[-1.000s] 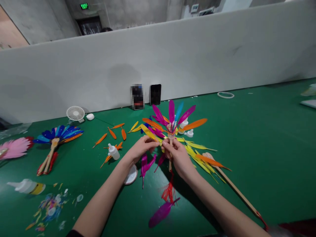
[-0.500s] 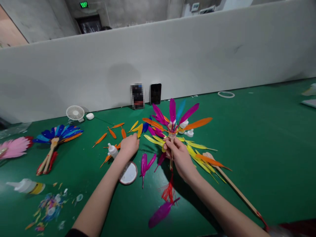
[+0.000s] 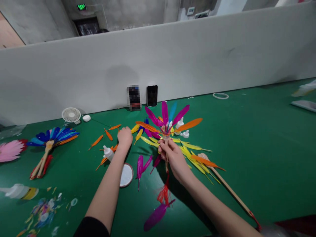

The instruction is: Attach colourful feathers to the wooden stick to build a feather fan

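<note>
My right hand point(image 3: 170, 153) is closed around the wooden handle of a feather fan point(image 3: 166, 130). Magenta, orange and one blue feather spread from its top, and a red tassel point(image 3: 164, 194) hangs below. Over the table, my left hand point(image 3: 125, 138) has its fingers curled at an orange feather that it mostly covers; whether it grips that feather is hidden. Yellow feathers point(image 3: 138, 136) lie just right of this hand. Beneath the left forearm sits a round dish of white glue point(image 3: 126, 175), with a white squeeze bottle point(image 3: 108, 153) beside it. Loose magenta feathers point(image 3: 140, 168) lie between my hands.
Another wooden handle point(image 3: 229, 186) lies at right, by yellow-green feathers point(image 3: 195, 159). At left are a blue feather fan point(image 3: 53, 136), a glue bottle point(image 3: 21, 191) and colourful scraps point(image 3: 43, 212). A small fan point(image 3: 71, 115) and a phone point(image 3: 152, 95) stand near the white partition point(image 3: 187, 62).
My left hand has moved from the yellow feather to the orange feathers, slightly left and farther away. The feather fan has shifted a little left in my right hand. The view has turned slightly right.
</note>
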A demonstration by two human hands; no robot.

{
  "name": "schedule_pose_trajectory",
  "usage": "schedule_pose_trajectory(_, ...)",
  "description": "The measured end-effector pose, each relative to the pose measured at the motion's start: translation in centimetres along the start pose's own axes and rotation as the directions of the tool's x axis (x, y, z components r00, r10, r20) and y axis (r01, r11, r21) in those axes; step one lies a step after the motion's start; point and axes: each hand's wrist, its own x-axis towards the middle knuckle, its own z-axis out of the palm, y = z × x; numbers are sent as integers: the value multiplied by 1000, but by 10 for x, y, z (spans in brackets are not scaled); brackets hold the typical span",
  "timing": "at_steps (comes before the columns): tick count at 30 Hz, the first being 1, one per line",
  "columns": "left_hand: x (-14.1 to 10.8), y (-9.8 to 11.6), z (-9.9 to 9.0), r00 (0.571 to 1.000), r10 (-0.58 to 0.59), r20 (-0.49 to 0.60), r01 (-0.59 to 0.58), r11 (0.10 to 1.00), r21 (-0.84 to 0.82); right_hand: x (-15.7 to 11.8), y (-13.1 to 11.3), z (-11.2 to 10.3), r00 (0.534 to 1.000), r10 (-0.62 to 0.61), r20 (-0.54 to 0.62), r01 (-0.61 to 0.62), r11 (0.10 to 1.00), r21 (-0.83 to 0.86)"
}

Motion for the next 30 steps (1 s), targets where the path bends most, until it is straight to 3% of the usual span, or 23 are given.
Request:
schedule_pose_trajectory(5, -2, -1, -6, 999, -53, 5, 53, 980, -193, -1, 0, 1, 1000, -4, 5, 4, 1000, 7)
schedule_pose_trajectory(9, -5, 0, -17, 997, -64, 42, 75, 899, -432, -1, 0, 1, 1000, 1, 5, -1, 1000, 28)
schedule_pose_trajectory(13, -23, 9, -25, 990, 29, 137, 75, 715, -695, 0, 1, -1, 1000, 14, -18, -13, 996, 83)
schedule_pose_trajectory(17, -51, 19, -28, 969, 134, 206, 108, 521, -847, 2, 2, -1, 1000, 9, -25, -6, 994, 111)
schedule_pose_trajectory(19, -64, 21, -26, 945, 201, 258, 195, 286, -938, 2, 4, -1, 1000, 6, -20, -4, 996, 89)
schedule_pose_trajectory(21, -73, 22, -22, 944, 220, 247, 226, 120, -967, 1, 5, 0, 1000, 8, -12, -7, 998, 63)
schedule_pose_trajectory(30, -92, 28, -9, 935, 230, 269, 297, -98, -950, -1, 8, 0, 999, 33, 34, -33, 999, -19)
